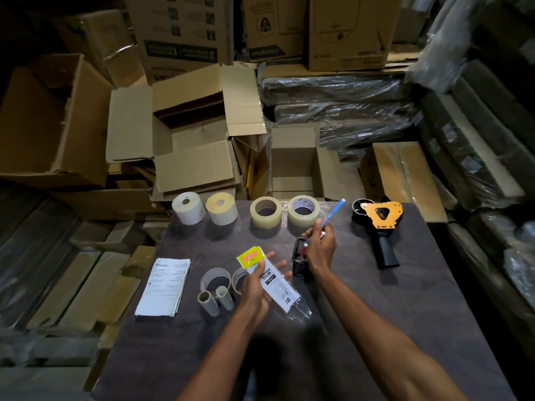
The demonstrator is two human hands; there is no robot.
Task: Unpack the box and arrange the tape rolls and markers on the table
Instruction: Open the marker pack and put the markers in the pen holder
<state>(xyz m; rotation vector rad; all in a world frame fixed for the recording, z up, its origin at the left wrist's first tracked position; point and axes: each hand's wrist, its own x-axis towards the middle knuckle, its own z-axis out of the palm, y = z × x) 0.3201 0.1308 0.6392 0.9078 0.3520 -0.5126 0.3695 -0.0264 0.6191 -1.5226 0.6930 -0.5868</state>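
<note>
My left hand [256, 287] holds a clear plastic marker packet [275, 280] with a yellow header card, tilted over the table's middle. My right hand [318, 244] grips a blue marker [333, 214] that points up and away, and some more markers, red and white ends showing by the fingers. Along the far edge of the dark table [376, 314] stand two white label rolls [188, 208] [221, 208] and two clear tape rolls [265, 212] [303, 211]. Under my right hand lies a small black tray [298, 257].
An orange and black tape dispenser [379, 224] lies at the far right. Empty cardboard tape cores [215, 287] and a folded stack of papers [165, 285] sit at the left. Open cardboard boxes [191, 134] and wrapped bundles crowd behind and beside the table.
</note>
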